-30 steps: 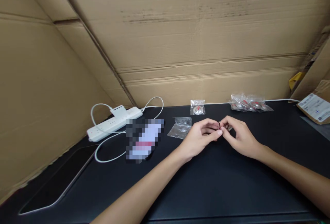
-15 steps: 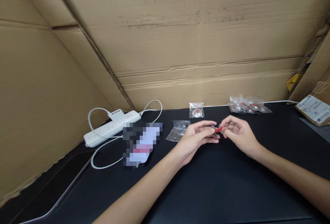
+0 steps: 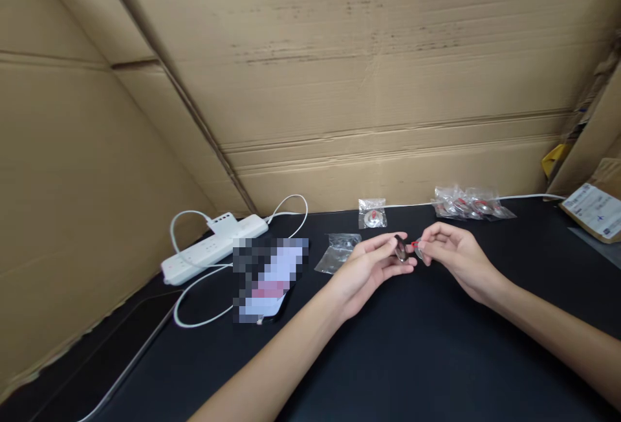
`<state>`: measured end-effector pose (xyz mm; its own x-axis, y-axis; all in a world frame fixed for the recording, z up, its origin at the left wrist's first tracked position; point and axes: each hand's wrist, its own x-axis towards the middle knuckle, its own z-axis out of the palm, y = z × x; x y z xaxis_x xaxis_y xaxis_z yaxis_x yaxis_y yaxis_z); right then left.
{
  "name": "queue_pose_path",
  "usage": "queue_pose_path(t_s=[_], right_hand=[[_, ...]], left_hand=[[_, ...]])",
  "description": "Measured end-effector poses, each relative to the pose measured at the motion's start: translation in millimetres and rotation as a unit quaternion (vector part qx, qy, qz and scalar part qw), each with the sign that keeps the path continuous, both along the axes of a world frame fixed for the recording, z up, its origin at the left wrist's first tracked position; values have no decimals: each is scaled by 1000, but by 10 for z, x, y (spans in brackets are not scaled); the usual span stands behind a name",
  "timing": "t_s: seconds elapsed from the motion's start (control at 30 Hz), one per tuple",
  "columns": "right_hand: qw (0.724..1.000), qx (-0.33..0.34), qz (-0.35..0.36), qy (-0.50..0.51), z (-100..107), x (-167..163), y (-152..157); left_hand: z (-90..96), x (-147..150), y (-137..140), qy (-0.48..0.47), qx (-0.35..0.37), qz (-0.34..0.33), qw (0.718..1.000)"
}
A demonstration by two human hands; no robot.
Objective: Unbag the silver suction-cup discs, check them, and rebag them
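Observation:
My left hand [image 3: 371, 263] is closed, thumb against fingers, on a small round metal disc [image 3: 401, 249] that looks like a finger cymbal, its dark shiny face turned partly towards me. Opposite it, my right hand [image 3: 449, 250] pinches a second metal disc [image 3: 420, 250] with a red cord [image 3: 414, 245] at its middle. The two discs are held close together above the black table, and the fingers partly cover both. To the left of my left hand lies a clear plastic bag [image 3: 332, 259], flattened on the table. Behind the hands sits a bagged disc with a red cord [image 3: 373, 217].
Several more bagged discs [image 3: 470, 205] are heaped at the back right. On the left are a white power strip [image 3: 213, 247] with a looped cable and a blurred-out phone [image 3: 276, 279]. A labelled brown package [image 3: 594, 211] lies far right. Cardboard walls [image 3: 369, 85] enclose the black table [image 3: 436, 357].
The disc in my left hand has turned so more of its face shows. Less red cord shows between the hands, and the right-hand disc is more visible. The whole view has shifted slightly.

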<state>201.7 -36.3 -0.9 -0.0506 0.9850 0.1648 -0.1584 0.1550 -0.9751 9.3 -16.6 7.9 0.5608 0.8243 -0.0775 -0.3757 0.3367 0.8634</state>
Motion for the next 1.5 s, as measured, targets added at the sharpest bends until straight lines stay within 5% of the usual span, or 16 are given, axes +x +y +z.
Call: queue_pose_path(t_s=[0.5, 0.87, 1.5], right_hand=[[997, -2, 73, -37, -39, -12, 7], [996, -3, 52, -76, -105, -60, -7], [952, 158, -13, -261, -98, -92, -89]], left_hand=[[53, 26, -50, 13, 8, -10, 1000], [7, 28, -52, 22, 3, -5, 1000], [61, 77, -124, 10, -3, 3, 1000]])
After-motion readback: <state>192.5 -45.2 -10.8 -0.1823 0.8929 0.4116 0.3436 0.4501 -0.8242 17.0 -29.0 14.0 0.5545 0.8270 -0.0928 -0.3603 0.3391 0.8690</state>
